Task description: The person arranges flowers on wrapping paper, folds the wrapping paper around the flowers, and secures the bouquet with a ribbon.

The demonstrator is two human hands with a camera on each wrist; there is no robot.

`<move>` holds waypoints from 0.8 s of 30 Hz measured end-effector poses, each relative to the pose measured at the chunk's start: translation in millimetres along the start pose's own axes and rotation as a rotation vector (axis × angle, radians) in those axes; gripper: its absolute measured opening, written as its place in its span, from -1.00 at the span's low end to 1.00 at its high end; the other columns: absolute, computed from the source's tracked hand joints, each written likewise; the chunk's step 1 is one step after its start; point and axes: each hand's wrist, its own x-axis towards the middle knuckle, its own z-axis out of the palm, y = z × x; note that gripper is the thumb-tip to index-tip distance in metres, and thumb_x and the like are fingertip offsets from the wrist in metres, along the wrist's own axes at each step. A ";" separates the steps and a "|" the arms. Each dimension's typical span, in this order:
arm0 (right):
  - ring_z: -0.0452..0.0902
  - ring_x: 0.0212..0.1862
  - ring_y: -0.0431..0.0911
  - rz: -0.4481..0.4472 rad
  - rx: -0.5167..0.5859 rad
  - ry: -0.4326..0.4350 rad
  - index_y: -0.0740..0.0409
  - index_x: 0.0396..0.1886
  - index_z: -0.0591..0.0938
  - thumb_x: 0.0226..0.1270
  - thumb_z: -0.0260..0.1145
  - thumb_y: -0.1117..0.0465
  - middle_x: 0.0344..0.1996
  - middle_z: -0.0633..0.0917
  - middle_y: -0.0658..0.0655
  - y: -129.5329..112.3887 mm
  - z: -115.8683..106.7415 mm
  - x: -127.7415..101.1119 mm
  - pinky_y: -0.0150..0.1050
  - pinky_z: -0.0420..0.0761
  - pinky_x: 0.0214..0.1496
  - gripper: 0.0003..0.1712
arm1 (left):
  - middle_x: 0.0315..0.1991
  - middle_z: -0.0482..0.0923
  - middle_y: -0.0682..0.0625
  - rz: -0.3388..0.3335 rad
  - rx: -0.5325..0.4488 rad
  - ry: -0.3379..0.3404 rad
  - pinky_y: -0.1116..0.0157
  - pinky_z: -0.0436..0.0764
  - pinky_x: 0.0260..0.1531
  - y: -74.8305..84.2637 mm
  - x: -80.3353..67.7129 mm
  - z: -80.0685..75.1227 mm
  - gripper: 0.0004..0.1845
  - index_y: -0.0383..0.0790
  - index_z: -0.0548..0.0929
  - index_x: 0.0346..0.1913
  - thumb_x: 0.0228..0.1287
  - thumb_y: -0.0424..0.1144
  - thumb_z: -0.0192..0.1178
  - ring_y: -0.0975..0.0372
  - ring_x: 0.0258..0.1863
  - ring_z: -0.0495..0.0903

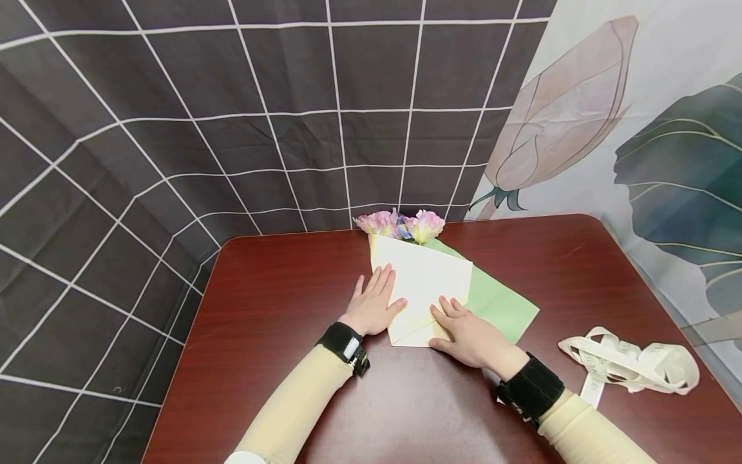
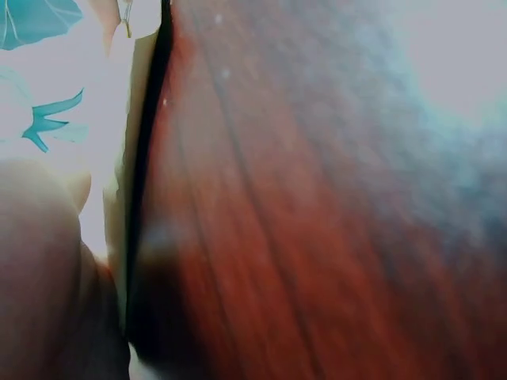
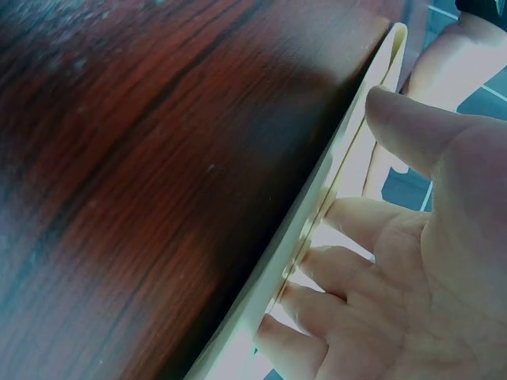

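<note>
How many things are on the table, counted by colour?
Cream paper: 1
Green paper: 1
Pink flowers: 2
White ribbon: 1
Total: 5, all on the table

Folded paper hides the stems of the flowers, the table is cut off below, and the left wrist view is perhaps too blurred to read.
</note>
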 end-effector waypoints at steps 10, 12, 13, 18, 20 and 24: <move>0.13 0.39 0.29 -0.139 -0.188 0.159 0.18 0.31 0.43 0.26 0.24 -0.19 0.35 0.31 0.34 -37.8 7.4 1.3 0.20 0.23 0.31 -0.24 | 0.54 -0.40 0.05 -0.029 0.045 -0.026 -0.06 -0.29 0.39 3.4 -0.3 0.7 -0.17 -0.10 -0.20 0.52 0.39 0.32 -0.37 0.18 0.50 -0.41; 0.16 0.38 0.28 -0.225 -0.180 0.164 0.16 0.30 0.45 0.27 0.23 -0.19 0.34 0.35 0.30 -49.7 14.2 -0.3 0.18 0.24 0.32 -0.27 | 0.54 -0.39 0.05 -0.024 0.047 -0.023 -0.06 -0.28 0.40 4.0 -1.0 -1.2 -0.17 -0.10 -0.19 0.52 0.39 0.32 -0.36 0.17 0.50 -0.40; 0.18 0.37 0.27 -0.260 -0.182 0.150 0.14 0.31 0.45 0.29 0.20 -0.19 0.33 0.36 0.28 -54.5 17.7 -1.1 0.15 0.24 0.33 -0.28 | 0.54 -0.39 0.04 -0.022 0.048 -0.023 -0.06 -0.27 0.40 4.3 -1.1 -2.1 -0.17 -0.11 -0.19 0.52 0.39 0.32 -0.36 0.17 0.50 -0.40; 0.26 0.33 0.25 -0.300 -0.202 0.098 0.11 0.30 0.46 0.31 0.13 -0.25 0.30 0.41 0.27 -67.1 29.2 -3.8 0.08 0.27 0.33 -0.28 | 0.53 -0.43 0.09 -0.020 0.030 -0.057 -0.06 -0.31 0.39 1.0 2.0 -4.2 -0.15 -0.06 -0.22 0.52 0.36 0.35 -0.35 0.20 0.49 -0.44; 0.24 0.34 0.25 -0.284 -0.188 0.088 0.11 0.31 0.45 0.29 0.14 -0.27 0.31 0.39 0.26 -68.0 30.4 -4.3 0.08 0.26 0.33 -0.26 | 0.52 -0.47 0.12 -0.019 0.025 -0.071 -0.04 -0.35 0.39 -2.6 4.5 -3.6 -0.15 -0.03 -0.25 0.52 0.35 0.37 -0.38 0.22 0.49 -0.46; 0.21 0.36 0.24 -0.270 -0.140 0.065 0.10 0.32 0.44 0.26 0.15 -0.30 0.34 0.35 0.25 -68.4 29.3 -5.3 0.11 0.24 0.34 -0.22 | 0.52 -0.46 0.14 -0.010 0.024 -0.057 -0.02 -0.35 0.40 -11.6 9.8 -3.3 -0.17 -0.01 -0.25 0.52 0.36 0.37 -0.41 0.24 0.49 -0.43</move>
